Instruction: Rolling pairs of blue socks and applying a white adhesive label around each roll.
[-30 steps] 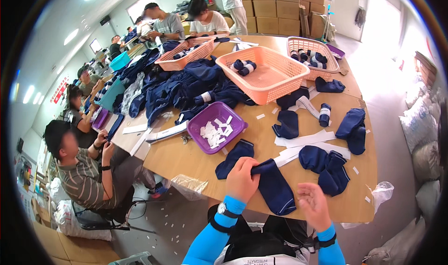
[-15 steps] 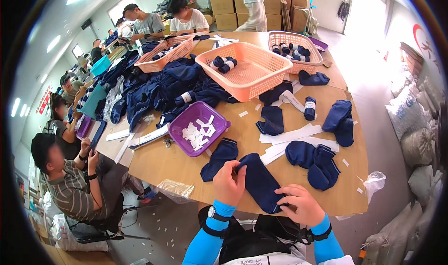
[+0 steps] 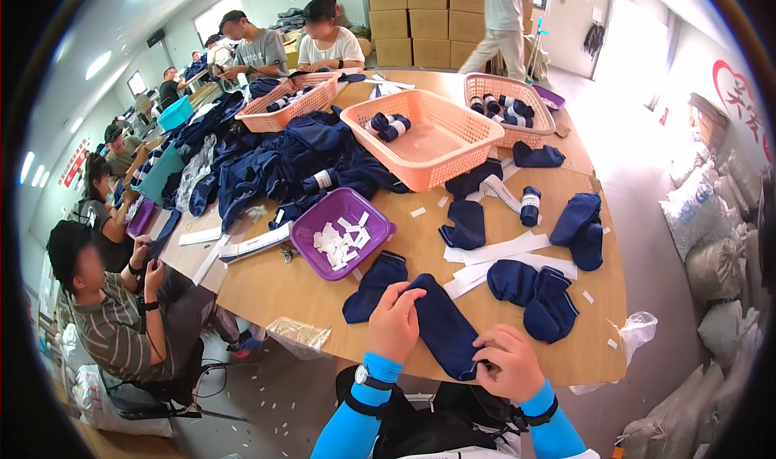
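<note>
Table (image 3: 267,288) stretches ahead of both sets of fingers as I watch remotely through the head camera. Beyond its far side, well away from the fingers, a walking person (image 3: 503,27) has shifted rightward past the cartons (image 3: 428,23) since the earlier frame. Ahead of the fingers I see an orange basket (image 3: 453,168) with banded navy rolls; nearer, ahead and left of the left fingers, sits a purple tub (image 3: 305,253). The navy sock (image 3: 440,326) lies slantwise between the hands. The left hand (image 3: 394,326) still pinches its upper end; the right hand (image 3: 513,366), open and apart a second ago, now has its fingers narrowed on the lower end. How much fabric sits inside either pinch is hidden from me. The walker's head is partly cut off, and the tub's white slips (image 3: 339,245) overlap too much to count.
</note>
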`<action>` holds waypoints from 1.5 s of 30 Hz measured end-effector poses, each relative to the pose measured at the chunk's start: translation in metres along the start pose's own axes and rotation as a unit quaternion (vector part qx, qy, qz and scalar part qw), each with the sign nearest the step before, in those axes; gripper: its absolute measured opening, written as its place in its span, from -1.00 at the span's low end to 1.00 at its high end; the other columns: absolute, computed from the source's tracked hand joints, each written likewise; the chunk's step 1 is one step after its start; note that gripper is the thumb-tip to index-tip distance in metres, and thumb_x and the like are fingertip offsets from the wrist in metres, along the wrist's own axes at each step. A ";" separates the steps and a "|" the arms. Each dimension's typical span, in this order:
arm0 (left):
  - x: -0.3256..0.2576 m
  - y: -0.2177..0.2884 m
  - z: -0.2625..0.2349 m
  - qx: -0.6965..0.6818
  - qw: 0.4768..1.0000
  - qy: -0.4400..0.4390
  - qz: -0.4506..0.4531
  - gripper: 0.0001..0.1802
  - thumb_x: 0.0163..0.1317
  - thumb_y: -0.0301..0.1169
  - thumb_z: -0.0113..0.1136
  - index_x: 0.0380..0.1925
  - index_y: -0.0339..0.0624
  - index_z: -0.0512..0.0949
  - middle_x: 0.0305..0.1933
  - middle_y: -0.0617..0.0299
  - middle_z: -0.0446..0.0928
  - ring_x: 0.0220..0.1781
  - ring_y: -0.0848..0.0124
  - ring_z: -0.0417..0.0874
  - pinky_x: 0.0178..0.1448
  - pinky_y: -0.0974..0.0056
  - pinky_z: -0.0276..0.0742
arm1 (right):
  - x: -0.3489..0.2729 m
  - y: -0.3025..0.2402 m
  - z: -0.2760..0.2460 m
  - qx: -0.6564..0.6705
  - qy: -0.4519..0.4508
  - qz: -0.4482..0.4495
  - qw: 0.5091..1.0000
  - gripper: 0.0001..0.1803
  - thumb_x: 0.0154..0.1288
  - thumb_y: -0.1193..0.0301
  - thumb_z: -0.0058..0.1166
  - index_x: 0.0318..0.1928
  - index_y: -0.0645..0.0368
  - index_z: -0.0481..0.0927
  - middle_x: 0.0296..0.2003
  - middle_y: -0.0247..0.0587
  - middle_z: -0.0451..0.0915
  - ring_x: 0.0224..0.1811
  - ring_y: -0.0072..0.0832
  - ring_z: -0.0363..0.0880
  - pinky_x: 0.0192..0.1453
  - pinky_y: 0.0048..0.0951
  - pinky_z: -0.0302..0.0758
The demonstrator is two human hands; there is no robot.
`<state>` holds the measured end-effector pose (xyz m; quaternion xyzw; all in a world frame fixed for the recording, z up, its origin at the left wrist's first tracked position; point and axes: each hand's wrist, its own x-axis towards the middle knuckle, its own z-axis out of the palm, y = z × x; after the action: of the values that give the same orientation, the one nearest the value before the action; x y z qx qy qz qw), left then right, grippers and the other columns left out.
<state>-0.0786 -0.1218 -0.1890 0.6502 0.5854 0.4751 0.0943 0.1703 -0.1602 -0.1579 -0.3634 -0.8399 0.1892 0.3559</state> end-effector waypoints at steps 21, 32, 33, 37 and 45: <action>-0.005 -0.006 0.006 0.046 0.997 -0.030 0.054 -0.68 0.22 -0.65 0.29 -0.02 -0.24 0.75 0.12 0.12 0.68 0.11 0.04 0.69 0.23 0.05 0.65 | -0.023 0.006 -0.004 -0.046 -0.018 -0.037 0.998 -0.76 0.00 0.63 0.36 -0.26 0.14 0.72 -0.09 -0.25 0.79 0.16 -0.14 0.75 0.21 -0.12 0.70; -0.006 -0.011 0.005 0.079 0.995 -0.024 0.064 -0.69 0.17 -0.63 0.31 -0.06 -0.25 0.77 0.12 0.16 0.71 0.12 0.08 0.67 0.26 0.06 0.64 | -0.028 0.005 0.000 -0.014 -0.015 -0.068 0.997 -0.73 -0.02 0.65 0.37 -0.25 0.15 0.72 -0.09 -0.22 0.73 0.18 -0.10 0.73 0.25 -0.10 0.68; -0.006 -0.010 0.006 0.078 0.995 -0.023 0.062 -0.69 0.17 -0.63 0.31 -0.06 -0.25 0.77 0.12 0.16 0.71 0.12 0.08 0.67 0.26 0.06 0.64 | -0.026 0.002 -0.001 -0.016 -0.031 -0.042 0.998 -0.73 -0.02 0.65 0.36 -0.24 0.15 0.71 -0.07 -0.21 0.72 0.19 -0.10 0.72 0.26 -0.08 0.67; -0.005 -0.009 0.005 0.074 0.996 -0.019 0.053 -0.69 0.16 -0.63 0.31 -0.07 -0.26 0.77 0.13 0.16 0.71 0.12 0.07 0.67 0.27 0.06 0.64 | -0.022 0.003 -0.006 -0.017 -0.061 -0.034 0.997 -0.73 -0.01 0.66 0.35 -0.24 0.15 0.69 -0.01 -0.20 0.71 0.24 -0.07 0.70 0.29 -0.04 0.64; -0.006 -0.003 0.003 0.076 0.996 -0.015 0.048 -0.67 0.14 -0.60 0.31 -0.06 -0.25 0.76 0.22 0.11 0.67 0.21 0.04 0.64 0.31 0.03 0.61 | -0.027 -0.011 -0.001 0.024 -0.029 0.039 0.999 -0.67 0.00 0.67 0.33 -0.16 0.18 0.67 0.10 -0.13 0.72 0.35 -0.03 0.66 0.36 -0.08 0.64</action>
<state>-0.0775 -0.1243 -0.1961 0.6900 0.5867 0.4228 0.0304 0.1782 -0.1877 -0.1633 -0.3818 -0.8303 0.2339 0.3319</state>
